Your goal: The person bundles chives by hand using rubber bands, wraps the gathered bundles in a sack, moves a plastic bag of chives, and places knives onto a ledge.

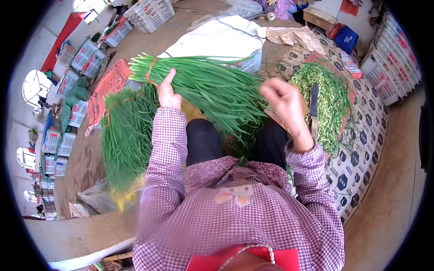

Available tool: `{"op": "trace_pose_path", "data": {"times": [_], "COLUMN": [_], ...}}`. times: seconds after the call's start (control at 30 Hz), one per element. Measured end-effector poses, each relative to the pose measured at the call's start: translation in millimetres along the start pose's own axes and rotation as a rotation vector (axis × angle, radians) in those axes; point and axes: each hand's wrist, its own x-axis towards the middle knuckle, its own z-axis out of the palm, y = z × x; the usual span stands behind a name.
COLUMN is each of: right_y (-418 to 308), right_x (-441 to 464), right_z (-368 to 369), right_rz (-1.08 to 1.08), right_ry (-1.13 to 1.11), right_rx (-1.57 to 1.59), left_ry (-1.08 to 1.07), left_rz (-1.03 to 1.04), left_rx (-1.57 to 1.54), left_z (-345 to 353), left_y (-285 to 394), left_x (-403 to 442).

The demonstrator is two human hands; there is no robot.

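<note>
White plastic crates (77, 114) stand in a row along the far left, some with green things on top. Near them a red cloth (63, 43) hangs by the wall. Next comes an orange-red sheet (108, 79) on the floor. Just beside it lies a heap of garlic chives (127, 144), long and green, with red bands around some of them. Below the heap is a clear plastic bag (97, 195), with something yellow beside it.

The left hand (168, 94) holds up a big bunch of garlic chives (212, 83). Its thumb is on top of the leaves, and its other fingers are hidden under the bunch. A red band (150, 73) goes around the bunch near the pale cut ends, which point left. The long leaves fan out to the right, above the person's knees. Behind the bunch, a white sheet (217, 36) covers part of a crate (252, 63).

The right hand (287, 101) is by the leaf tips, with its fingers bent in. I cannot tell if they hold or touch anything. Just right of it, a knife (314, 100) lies on a pile of pale and green scraps (329, 97). Under the scraps is a patterned mat (361, 158). At the far right, more white crates (393, 63) are stacked up high.
</note>
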Motion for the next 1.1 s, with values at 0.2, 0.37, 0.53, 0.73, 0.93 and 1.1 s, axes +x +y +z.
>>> {"op": "trace_pose_path", "data": {"times": [0.2,0.37,0.53,0.73,0.93,1.1], "right_y": [-25,-7,-12,-40,-19,-34], "right_x": [-4,0,1,15,24,24], "right_z": [73,94,72,84,99,32], "right_rz": [-0.455,-0.548,-0.277,-0.408,-0.429,-0.022], "right_ry": [-0.172,-0.066,-0.496,-0.092,-0.121,-0.643], "right_rx": [-0.521,-0.587,-0.022,-0.394,-0.170,0.544], "left_ry": [-0.043,-0.051,-0.050,-0.079,-0.118,-0.036], "left_rz": [-0.072,-0.030,-0.049,-0.033,-0.042,-0.053], "left_rx": [-0.009,-0.011,-0.014,0.000,0.010,-0.016], "left_z": [21,21,23,24,24,21], "left_y": [-6,-13,-12,-18,-26,-23], "left_x": [-15,-11,-17,-20,-19,-17]}}
